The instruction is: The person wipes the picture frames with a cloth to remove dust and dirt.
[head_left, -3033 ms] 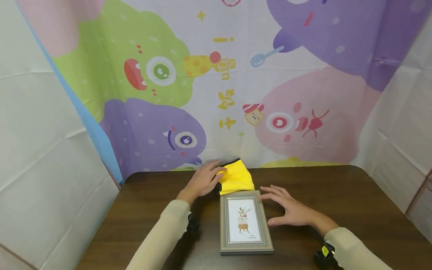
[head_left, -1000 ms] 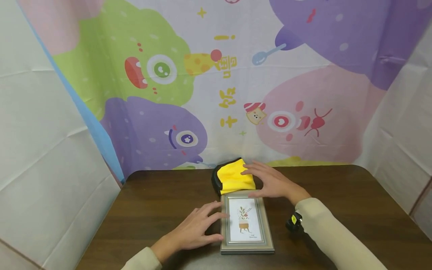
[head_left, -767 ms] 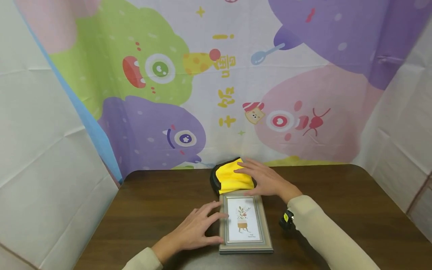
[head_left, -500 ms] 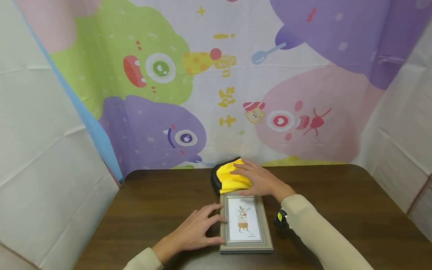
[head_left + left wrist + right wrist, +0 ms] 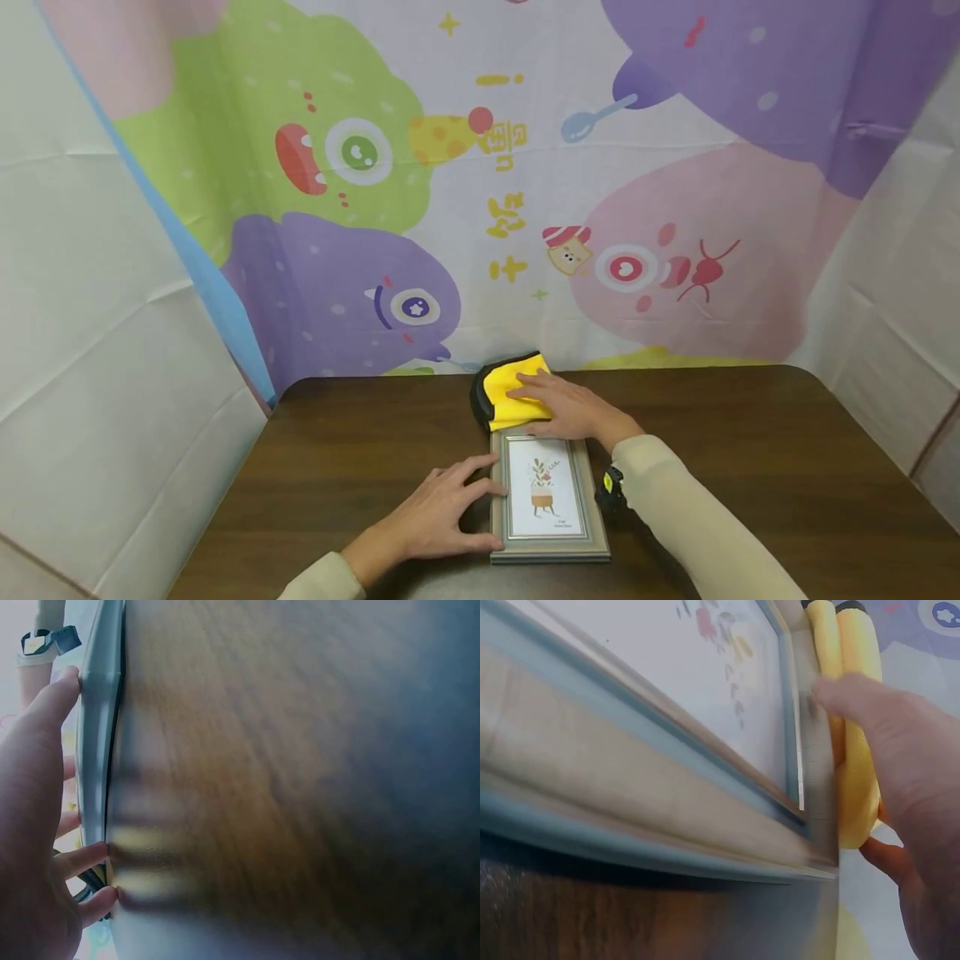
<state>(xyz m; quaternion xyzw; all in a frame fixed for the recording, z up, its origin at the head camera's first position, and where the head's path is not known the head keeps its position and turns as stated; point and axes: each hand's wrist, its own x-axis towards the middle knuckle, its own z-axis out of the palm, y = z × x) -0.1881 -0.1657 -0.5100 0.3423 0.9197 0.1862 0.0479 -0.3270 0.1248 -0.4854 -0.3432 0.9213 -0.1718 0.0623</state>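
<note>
Right hand (image 5: 573, 410) shifted over cloth (image 5: 512, 413) — plant print (image 5: 542, 498) in frame (image 5: 551, 547).

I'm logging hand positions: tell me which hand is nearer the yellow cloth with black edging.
Right. The right hand is over the cloth; the left hand is farther off, at the left edge of the rectangular grey-beige picture frame.

I face: one cartoon-monster backdrop (image 5: 525, 183), upper centre; pale creased sheets (image 5: 97, 333), left and right edges; one dark wood-grain table (image 5: 750, 467), lower frame.
</note>
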